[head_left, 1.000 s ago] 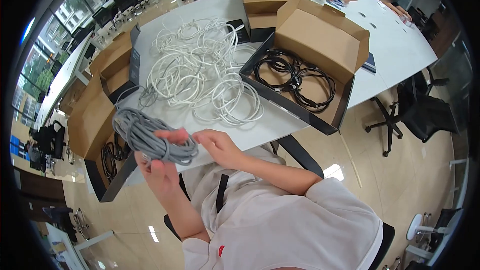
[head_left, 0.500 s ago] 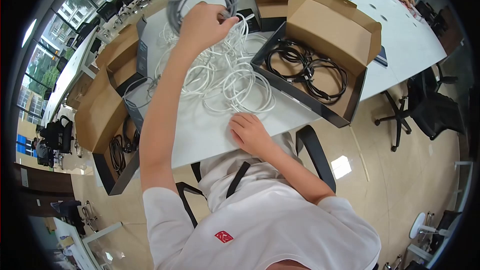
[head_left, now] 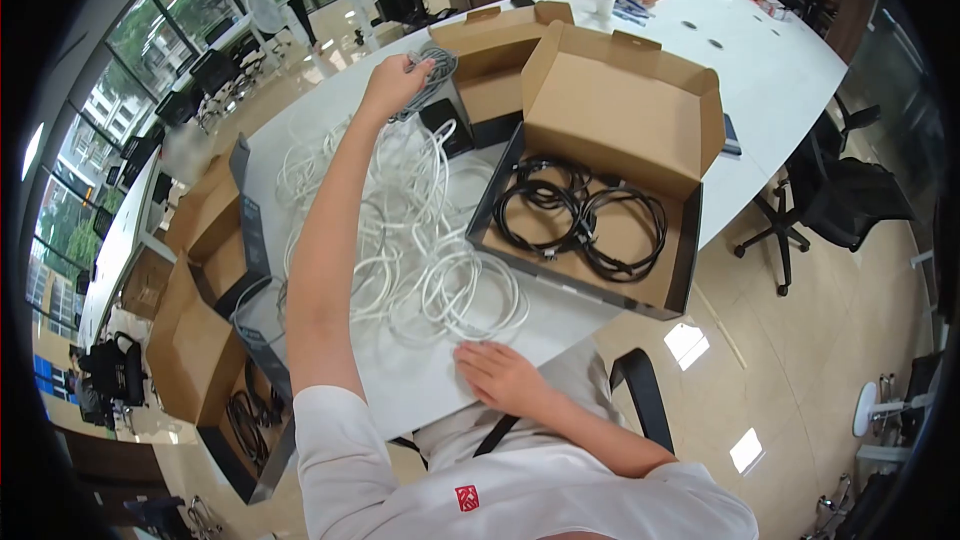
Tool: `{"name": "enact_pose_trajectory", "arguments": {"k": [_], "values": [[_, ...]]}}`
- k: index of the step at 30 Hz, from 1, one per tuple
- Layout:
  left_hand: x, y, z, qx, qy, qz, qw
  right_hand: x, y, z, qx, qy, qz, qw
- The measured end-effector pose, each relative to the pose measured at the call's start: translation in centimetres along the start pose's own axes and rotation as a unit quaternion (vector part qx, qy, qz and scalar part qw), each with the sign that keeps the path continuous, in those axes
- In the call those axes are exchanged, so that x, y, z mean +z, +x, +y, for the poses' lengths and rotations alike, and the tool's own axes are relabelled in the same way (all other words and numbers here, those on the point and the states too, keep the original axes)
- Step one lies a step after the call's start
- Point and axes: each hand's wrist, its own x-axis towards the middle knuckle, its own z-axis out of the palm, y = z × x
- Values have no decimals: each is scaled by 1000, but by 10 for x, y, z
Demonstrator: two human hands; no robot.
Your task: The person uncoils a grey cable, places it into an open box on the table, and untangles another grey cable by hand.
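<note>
At the far side of the white table (head_left: 415, 385), my left hand (head_left: 393, 90) is closed on a coil of grey cable (head_left: 437, 80), held beside an open cardboard box (head_left: 490, 85). Below that arm spreads a tangled heap of white cables (head_left: 400, 200), partly hidden by my forearm. My right hand (head_left: 500, 377) lies with fingers stretched out at the table's near edge, close to the loops of white cable and holding nothing. To the right, coiled black cables (head_left: 625, 240) lie in an open black-sided box (head_left: 640, 302).
More open boxes stand at left, one box (head_left: 205, 340) holding black cables (head_left: 250, 420). A small black box (head_left: 445, 125) stands behind the heap. Two people sit at the far table end near a pen cup (head_left: 604, 5). An office chair (head_left: 830, 190) stands at right.
My left hand has carried the grey coil, now seen more edge-on, toward the far cardboard box. My right hand stays at the near edge. The head view has tilted up.
</note>
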Motion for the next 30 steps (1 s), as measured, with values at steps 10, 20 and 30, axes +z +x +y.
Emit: {"name": "enact_pose_trajectory", "arguments": {"k": [10, 20, 30], "values": [[82, 65, 15, 222, 131, 23, 966, -7, 8, 0, 24, 28, -30, 999], [165, 80, -13, 194, 343, -217, 893, 1, 6, 6, 22, 10, -15, 1000], [159, 86, -35, 159, 269, -254, 915, 5, 7, 7, 13, -5, -11, 1000]]}}
